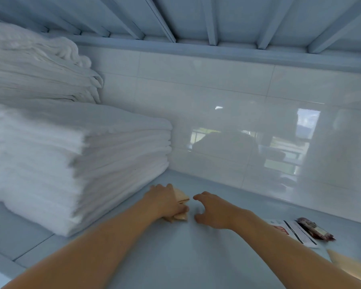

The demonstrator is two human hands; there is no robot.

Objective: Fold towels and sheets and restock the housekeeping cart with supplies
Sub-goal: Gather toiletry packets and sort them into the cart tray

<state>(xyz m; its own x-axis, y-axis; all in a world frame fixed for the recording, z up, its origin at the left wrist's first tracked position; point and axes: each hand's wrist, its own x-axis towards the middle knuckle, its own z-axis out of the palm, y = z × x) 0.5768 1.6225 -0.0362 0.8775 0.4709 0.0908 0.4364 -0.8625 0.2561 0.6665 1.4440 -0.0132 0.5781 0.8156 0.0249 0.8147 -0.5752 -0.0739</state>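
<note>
Tan packets (pixel 180 205), small and flat, gripped in the left hand (pixel 165 203) low on the pale shelf (pixel 175 257), just beside the big stack of folded white towels (pixel 71 163). Right hand (pixel 215 211) empty, fingers loosely spread and curved, hovering close to the packets without touching. Looks like a gathering or squaring-up of supplies for the cart; cart itself not in view.

Best done by bringing the right hand in against the free edge of the packets, tapping the edges flush on the shelf, then lifting as one bundle. Worth keeping the left wrist clear of the towels to avoid dragging the bottom fold out.

More to collect at the right: white sachets (pixel 294 232), a dark red wrapper (pixel 315 228) lying on them, another tan packet (pixel 350 265) at the frame edge. Glossy white tiles (pixel 217 90) behind, second towel pile (pixel 40 65) above.
</note>
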